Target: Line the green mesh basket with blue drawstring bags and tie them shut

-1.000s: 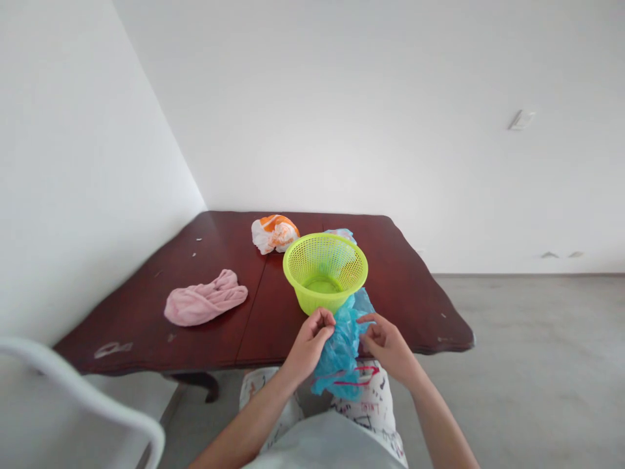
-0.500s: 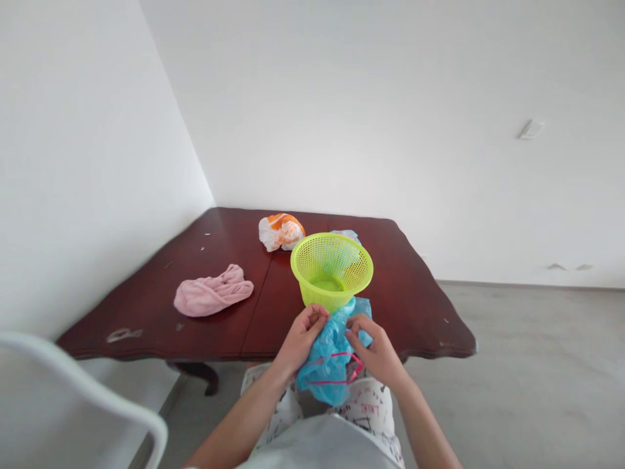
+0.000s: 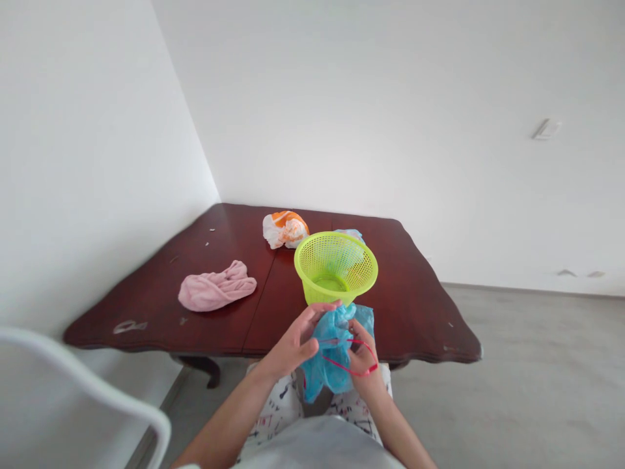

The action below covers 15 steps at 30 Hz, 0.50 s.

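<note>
Seated person at a dark reddish wooden table [image 3: 146,306], hands raised over the lap at the table's near edge. The blue plastic bag [image 3: 332,352], crumpled and gathered, is held between both hands, at 6 o'clock from the lime-green plastic basket [image 3: 336,267] and just in front of it. The left hand [image 3: 293,342] lies against the bag's left side, its fingers [image 3: 322,311] together and nearly straight; whether they clamp the plastic cannot be told. The right hand [image 3: 364,361] is curled around the bag's right side, its fingers together and closed on the plastic. A thin red cord [image 3: 349,357] runs across the bag and loops around the right hand. The basket stands upright with its wide rim upward. From it, a white-and-orange plastic bag [image 3: 286,230] lies at 11 o'clock, a pale blue plastic bag [image 3: 349,234] at 1 o'clock, partly behind the rim, and a pink cloth [image 3: 216,286] at 8 o'clock, well apart. The printed marks on the patterned shorts [image 3: 278,404] are too small to read.
</note>
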{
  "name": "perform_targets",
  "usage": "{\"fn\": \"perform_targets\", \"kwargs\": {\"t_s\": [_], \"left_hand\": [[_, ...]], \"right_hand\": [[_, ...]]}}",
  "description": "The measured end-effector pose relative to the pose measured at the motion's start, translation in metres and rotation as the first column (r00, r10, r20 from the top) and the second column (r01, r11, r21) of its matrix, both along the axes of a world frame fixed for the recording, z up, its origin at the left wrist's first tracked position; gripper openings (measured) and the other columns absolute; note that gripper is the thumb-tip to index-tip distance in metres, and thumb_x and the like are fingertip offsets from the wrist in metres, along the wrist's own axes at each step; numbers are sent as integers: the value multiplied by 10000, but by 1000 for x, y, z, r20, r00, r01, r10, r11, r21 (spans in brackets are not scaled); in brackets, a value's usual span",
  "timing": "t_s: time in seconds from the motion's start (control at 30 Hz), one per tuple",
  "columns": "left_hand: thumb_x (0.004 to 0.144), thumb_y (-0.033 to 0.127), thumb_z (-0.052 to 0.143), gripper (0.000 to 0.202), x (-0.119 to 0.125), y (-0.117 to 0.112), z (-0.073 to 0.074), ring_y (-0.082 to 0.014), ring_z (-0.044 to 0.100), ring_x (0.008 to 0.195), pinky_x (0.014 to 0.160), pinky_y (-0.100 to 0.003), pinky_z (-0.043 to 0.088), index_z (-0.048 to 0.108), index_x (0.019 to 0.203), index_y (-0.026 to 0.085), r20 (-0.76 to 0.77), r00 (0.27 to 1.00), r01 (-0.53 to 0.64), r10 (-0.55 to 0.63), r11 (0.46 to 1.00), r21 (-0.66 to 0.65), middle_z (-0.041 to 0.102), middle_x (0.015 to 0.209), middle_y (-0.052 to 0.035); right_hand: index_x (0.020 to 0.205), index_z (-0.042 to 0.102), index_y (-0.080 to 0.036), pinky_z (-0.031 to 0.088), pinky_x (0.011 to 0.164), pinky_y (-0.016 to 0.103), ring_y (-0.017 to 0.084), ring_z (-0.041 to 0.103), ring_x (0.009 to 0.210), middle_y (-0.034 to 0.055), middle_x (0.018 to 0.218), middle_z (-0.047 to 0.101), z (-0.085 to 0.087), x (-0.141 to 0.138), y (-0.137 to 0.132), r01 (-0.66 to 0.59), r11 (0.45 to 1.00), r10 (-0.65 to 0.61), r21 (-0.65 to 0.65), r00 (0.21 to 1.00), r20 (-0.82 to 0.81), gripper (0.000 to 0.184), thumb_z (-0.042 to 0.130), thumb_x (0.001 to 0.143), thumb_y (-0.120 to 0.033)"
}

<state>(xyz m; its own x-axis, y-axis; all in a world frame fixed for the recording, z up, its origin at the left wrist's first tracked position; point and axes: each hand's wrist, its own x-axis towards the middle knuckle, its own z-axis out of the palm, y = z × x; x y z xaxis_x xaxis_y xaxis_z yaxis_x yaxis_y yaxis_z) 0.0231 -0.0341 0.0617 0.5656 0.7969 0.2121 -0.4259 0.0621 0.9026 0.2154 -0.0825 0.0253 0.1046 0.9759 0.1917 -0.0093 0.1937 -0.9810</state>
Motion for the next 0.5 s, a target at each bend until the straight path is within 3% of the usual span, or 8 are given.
{"fn": "perform_targets", "kwargs": {"t_s": [0.07,0.1,0.2,0.33,0.43,0.5], "left_hand": [[887,483,1044,769,-10,-1,5,-399,710,1454,1199,-503,595,729,1563,295,-135,991,0,12,996,89,570,1791,-191],[913,402,1014,670,-14,1,7,-367,754,1365,1155,-474,610,756,1523,298,-215,975,-37,59,994,106,609,1756,-177],[1032,377,847,280,-25,14,9,-296,792,1125,1036,-392,609,863,1270,229,-376,902,-177,213,976,128,830,1382,-143],[1020,513,867,323,-39,31,7,-222,723,888,816,-279,555,859,1055,192,-322,924,-235,208,971,-48,822,960,-61],[930,574,967,421,-43,33,8,-175,662,750,710,-244,506,823,993,184,-214,965,-200,151,951,-234,774,851,-29],[889,574,1008,451,-40,32,12,-170,668,741,714,-243,513,810,981,179,-178,973,-195,147,936,-292,774,847,-30]], "right_hand": [[813,578,-255,477,674,305,179,520,712,-11,750,615,7,5,4,21,998,-19,-54,999,27,467,851,944,-610],[794,563,-253,441,645,299,166,474,683,-18,721,574,11,10,5,28,996,-24,-79,999,47,518,839,951,-662],[752,511,-249,329,596,288,143,365,650,-35,673,449,24,29,9,57,993,-44,-106,991,128,640,759,1004,-781],[718,499,-247,287,581,300,147,348,640,-34,668,397,40,59,17,153,987,-141,-44,967,212,700,688,1043,-838],[781,600,-244,377,616,315,175,450,664,-5,709,509,49,73,16,341,937,-349,79,894,281,611,680,1095,-762],[879,667,-245,456,691,334,209,555,751,34,810,616,56,71,7,382,896,-438,225,845,308,494,677,1132,-669]]}}
